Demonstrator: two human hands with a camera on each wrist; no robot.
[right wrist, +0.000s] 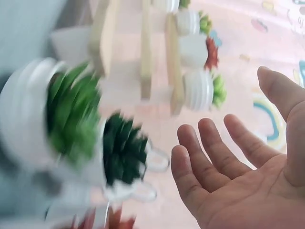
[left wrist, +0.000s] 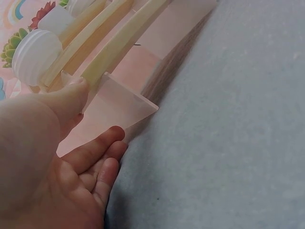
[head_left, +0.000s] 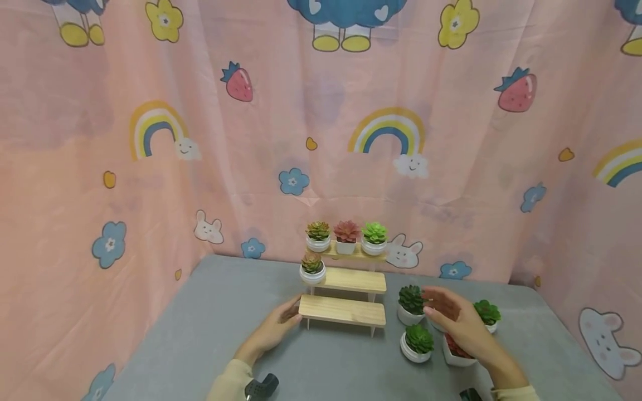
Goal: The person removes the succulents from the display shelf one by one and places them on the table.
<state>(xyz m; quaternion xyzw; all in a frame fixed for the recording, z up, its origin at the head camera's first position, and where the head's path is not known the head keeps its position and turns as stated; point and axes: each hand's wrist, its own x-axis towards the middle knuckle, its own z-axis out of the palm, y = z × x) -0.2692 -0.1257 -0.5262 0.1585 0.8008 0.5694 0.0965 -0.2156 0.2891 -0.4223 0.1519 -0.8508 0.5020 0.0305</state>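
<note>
A three-step wooden stand [head_left: 343, 310] with pale translucent supports holds potted succulents. On its top step are an orange-green succulent [head_left: 318, 234], a reddish one [head_left: 346, 236] and a light green one [head_left: 374, 237]; a brownish-green succulent [head_left: 312, 267] sits at the left end of the middle step. My left hand [head_left: 276, 329] is at the stand's lower left end, its thumb at the wooden edge and its fingers loosely extended beside the support [left wrist: 121, 102]. Over the pots on the right hovers my right hand [head_left: 461, 326], fingers spread, holding nothing.
Right of the stand, on the grey table [head_left: 200, 323], are a dark green succulent [head_left: 411, 303], a green one [head_left: 418, 342], a red one [head_left: 455, 352] partly hidden by my right hand, and another green one [head_left: 487, 314]. A pink patterned curtain [head_left: 281, 122] hangs behind.
</note>
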